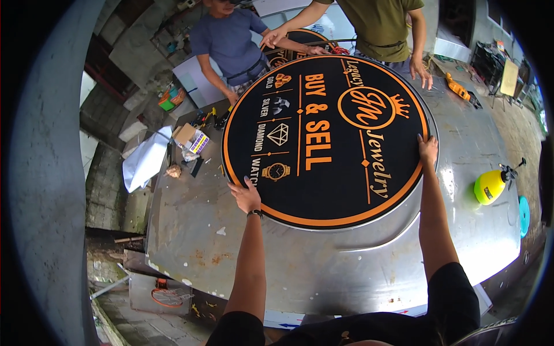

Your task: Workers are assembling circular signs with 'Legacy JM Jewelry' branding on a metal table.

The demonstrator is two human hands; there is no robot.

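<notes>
A large round sign, black with an orange ring and orange and white lettering and pictures, lies over the metal table. With my left hand I grip its near left rim, thumb and fingers on the edge. My right hand is wrapped round the right rim, its fingertips partly hidden at the edge. Across the table, a person in a blue shirt touches the sign's far left rim with both hands. A second person in an olive shirt stands at the far side, one arm reaching left, the other hand lowered beside the sign.
The metal table has a loose white strip near the sign. A yellow spray bottle and a yellow-orange power tool sit at the right. At the left are a small box and a white sheet. Another round sign stands behind.
</notes>
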